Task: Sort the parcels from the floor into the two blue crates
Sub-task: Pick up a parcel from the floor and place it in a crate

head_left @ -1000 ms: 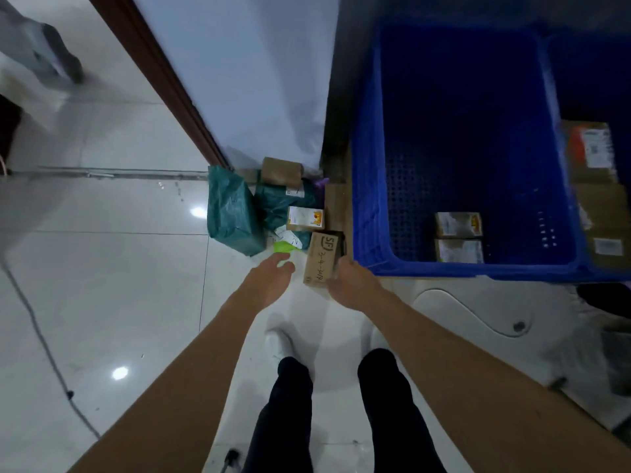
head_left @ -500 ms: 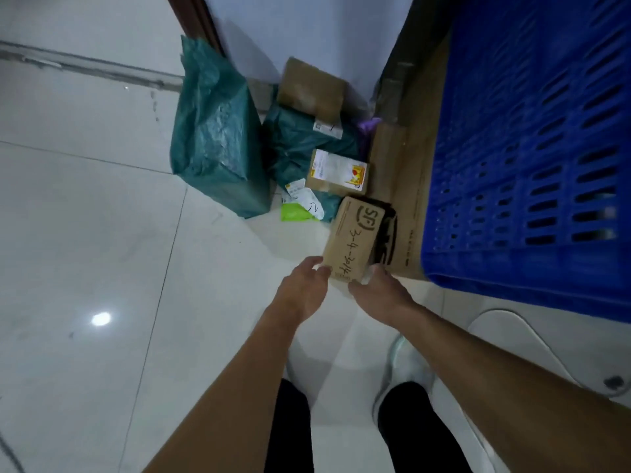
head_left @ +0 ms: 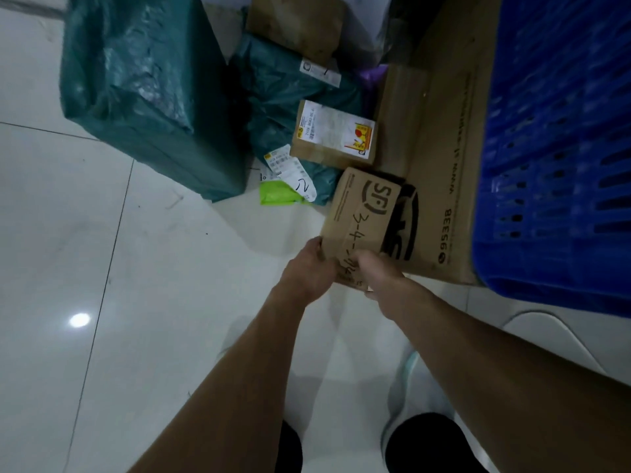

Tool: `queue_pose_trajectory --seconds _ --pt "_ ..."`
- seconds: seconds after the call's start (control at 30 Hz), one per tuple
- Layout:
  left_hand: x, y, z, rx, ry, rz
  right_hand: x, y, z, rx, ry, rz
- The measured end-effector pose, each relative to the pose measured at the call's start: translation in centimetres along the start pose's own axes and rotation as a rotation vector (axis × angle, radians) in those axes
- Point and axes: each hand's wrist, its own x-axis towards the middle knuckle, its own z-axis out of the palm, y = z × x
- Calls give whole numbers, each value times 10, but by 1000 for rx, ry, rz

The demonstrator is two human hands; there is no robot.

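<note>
A small brown SF cardboard box (head_left: 362,213) with handwritten numbers lies on the floor by a flat cardboard sheet. My left hand (head_left: 307,271) grips its near left corner and my right hand (head_left: 379,271) grips its near right edge. Behind it lie a small labelled carton (head_left: 336,134), a green mailer bag (head_left: 286,93), a lime packet (head_left: 278,194) and a big dark green wrapped parcel (head_left: 150,90). The outer wall of one blue crate (head_left: 560,148) rises on the right; its inside is hidden.
A large flat cardboard sheet (head_left: 444,158) lies between the parcels and the crate. Another brown box (head_left: 300,25) leans at the back by the wall. White glossy floor tiles (head_left: 102,268) spread to the left. My shoes and dark trousers are below.
The view has dropped closer to the pile. Both hands have reached forward and closed on the near end of the SF box, which has stayed in place.
</note>
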Motion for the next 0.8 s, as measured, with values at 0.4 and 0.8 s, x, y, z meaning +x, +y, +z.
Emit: queue_pose_trajectory --seconds 0.4,0.8 --pt "-52 15 -33 -5 -2 -45 -73 -11 -13 -34 -21 20" --pt "-234 103 -115 -53 9 -35 -275 -54 -48 -167 -39 -98"
